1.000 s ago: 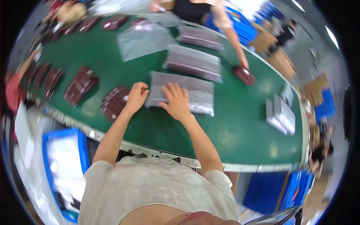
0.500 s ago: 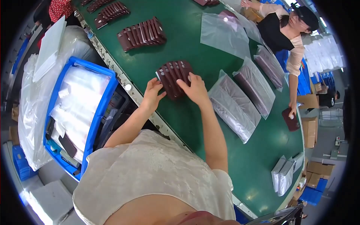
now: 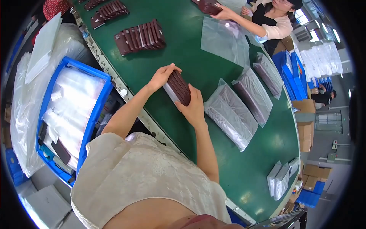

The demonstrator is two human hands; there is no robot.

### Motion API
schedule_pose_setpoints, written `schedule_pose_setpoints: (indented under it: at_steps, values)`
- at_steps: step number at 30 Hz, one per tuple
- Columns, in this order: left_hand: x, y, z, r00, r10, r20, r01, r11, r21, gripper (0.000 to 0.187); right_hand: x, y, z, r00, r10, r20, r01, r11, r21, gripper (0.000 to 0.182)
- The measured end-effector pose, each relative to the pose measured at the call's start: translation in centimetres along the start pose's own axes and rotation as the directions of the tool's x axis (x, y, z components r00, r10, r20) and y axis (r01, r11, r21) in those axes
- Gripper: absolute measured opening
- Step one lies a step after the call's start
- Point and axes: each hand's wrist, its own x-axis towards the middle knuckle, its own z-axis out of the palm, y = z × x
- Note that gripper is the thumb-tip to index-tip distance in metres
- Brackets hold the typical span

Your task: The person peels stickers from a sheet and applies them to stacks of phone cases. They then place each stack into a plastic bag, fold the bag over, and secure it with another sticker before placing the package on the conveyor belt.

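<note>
A stack of flat maroon wallet-like cases (image 3: 178, 87) is squeezed between my two hands above the green tabletop, edges lined up and a pale face showing on the near-left side. My left hand (image 3: 163, 77) grips its far-left end, fingers curled over the top. At the other end, my right hand (image 3: 193, 107) closes round the stack with the thumb on the near side. Just beyond lies a fanned row of the same maroon cases (image 3: 140, 37). To the right are clear bags packed with maroon cases (image 3: 253, 95) and a wide filled plastic bag (image 3: 231, 114).
A blue crate (image 3: 88, 126) of clear plastic bags stands left of the table edge. Flat empty bags (image 3: 225, 42) lie on the green table (image 3: 244, 171). Across it, a co-worker's hand (image 3: 225, 13) holds maroon cases. Small silvery packs (image 3: 281, 179) sit at the right.
My hands have gathered the fanned cases into a tight, squared stack and tilted it up. The co-worker's arm has swung from the right side to the far end, over maroon cases.
</note>
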Motion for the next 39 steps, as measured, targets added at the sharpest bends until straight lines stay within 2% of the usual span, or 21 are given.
schedule_pose_setpoints:
  at_steps: [3, 5, 7, 9, 11, 12, 15, 17, 18, 19, 20, 21, 22, 24, 26, 28, 31, 32, 35, 36, 39]
  values:
    - [0.0, -0.3, 0.1, 0.988, -0.142, 0.068, 0.149, 0.983, -0.104, 0.057, -1.1, -0.8, 1.3, 0.983, 0.078, -0.169, -0.093, 0.992, -0.083, 0.072]
    - [-0.8, -0.9, 1.9, 0.990, -0.080, -0.112, 0.050, 0.968, -0.248, 0.065, -1.5, -1.1, 2.3, 0.977, 0.089, -0.192, -0.122, 0.977, -0.172, 0.071]
    - [-0.8, -0.9, 2.4, 0.974, -0.121, -0.191, 0.060, 0.953, -0.296, 0.066, -0.6, -1.4, 2.3, 0.977, 0.083, -0.198, -0.134, 0.956, -0.262, 0.066]
    - [-0.7, -0.9, 1.7, 0.975, -0.132, -0.179, 0.100, 0.980, -0.174, 0.059, -0.4, -1.1, 1.2, 0.989, 0.034, -0.145, -0.072, 0.960, -0.270, 0.063]
    - [-2.7, 1.4, 0.9, 0.957, 0.088, -0.275, -0.075, 0.996, 0.057, 0.040, 0.0, -1.8, -0.1, 0.987, -0.022, -0.160, -0.025, 0.958, -0.286, 0.062]
    - [-3.7, 2.5, -1.7, 0.938, 0.092, -0.335, -0.067, 0.994, 0.086, 0.040, 0.0, -2.1, -0.4, 0.980, -0.018, -0.196, -0.040, 0.957, -0.289, 0.062]
    - [-8.1, 5.3, -8.6, 0.848, 0.466, -0.253, -0.209, 0.732, 0.648, 0.031, -0.6, -1.8, 0.5, 0.977, -0.069, -0.204, -0.003, 0.941, -0.337, 0.063]
    - [-11.4, 6.8, -14.7, 0.844, 0.368, -0.390, 0.058, 0.661, 0.748, 0.026, -0.6, -0.9, 1.2, 0.983, -0.067, -0.170, 0.007, 0.943, -0.333, 0.064]
    - [-12.9, 5.5, -17.9, 0.752, 0.406, -0.520, 0.223, 0.585, 0.780, 0.019, -0.6, -0.4, 1.5, 0.986, -0.073, -0.151, 0.018, 0.940, -0.339, 0.065]
    - [-15.1, 6.0, -21.5, 0.743, 0.321, -0.587, 0.336, 0.579, 0.743, 0.016, -0.9, 0.0, 1.6, 0.989, -0.071, -0.132, 0.022, 0.938, -0.346, 0.066]
    - [-17.3, 5.4, -25.1, 0.711, 0.134, -0.690, 0.602, 0.390, 0.697, 0.018, -1.1, -0.1, 1.6, 0.988, -0.062, -0.140, 0.009, 0.938, -0.347, 0.066]
    - [-20.4, 5.1, -27.6, 0.751, 0.112, -0.651, 0.615, 0.242, 0.751, 0.020, -1.1, -0.2, 1.7, 0.989, -0.055, -0.134, 0.008, 0.945, -0.326, 0.068]
    - [-23.8, 1.4, -31.6, 0.832, 0.156, -0.532, 0.527, 0.075, 0.847, 0.021, -1.0, -0.4, 1.7, 0.990, -0.048, -0.136, 0.004, 0.951, -0.309, 0.070]
    - [-25.0, 5.0, -30.3, 0.785, 0.015, -0.619, 0.619, 0.010, 0.785, 0.033, -1.1, -0.5, 1.3, 0.987, -0.027, -0.161, -0.024, 0.952, -0.306, 0.072]
    - [-26.2, 1.1, -34.2, 0.817, 0.079, -0.571, 0.544, 0.223, 0.809, 0.028, -1.2, -1.0, 1.0, 0.994, 0.008, -0.113, -0.038, 0.963, -0.267, 0.073]
    - [-26.3, 0.6, -34.6, 0.786, 0.153, -0.599, 0.548, 0.274, 0.790, 0.019, -1.5, -1.3, 0.3, 0.992, 0.032, -0.119, -0.063, 0.963, -0.262, 0.073]
    - [-24.9, 1.9, -32.3, 0.795, 0.260, -0.547, 0.478, 0.285, 0.831, 0.015, -2.0, -1.8, -0.6, 0.988, 0.049, -0.146, -0.058, 0.996, -0.062, 0.078]
    - [-24.4, 2.2, -32.1, 0.803, 0.269, -0.532, 0.459, 0.291, 0.839, 0.015, -2.1, -1.9, -0.7, 0.985, 0.053, -0.167, -0.065, 0.995, -0.069, 0.078]
    - [-24.4, 2.8, -32.2, 0.823, 0.170, -0.543, 0.465, 0.347, 0.814, 0.014, -3.0, -1.5, -0.7, 0.947, 0.245, -0.209, -0.201, 0.956, 0.214, 0.083]
    - [-24.7, 2.4, -32.6, 0.827, 0.173, -0.535, 0.457, 0.349, 0.818, 0.014, -3.5, -1.0, -0.3, 0.944, 0.248, -0.218, -0.202, 0.956, 0.213, 0.083]
    - [-25.2, 0.3, -35.4, 0.825, 0.205, -0.527, 0.389, 0.471, 0.792, 0.010, -4.6, 1.1, 1.9, 0.894, 0.341, -0.290, -0.182, 0.869, 0.460, 0.082]
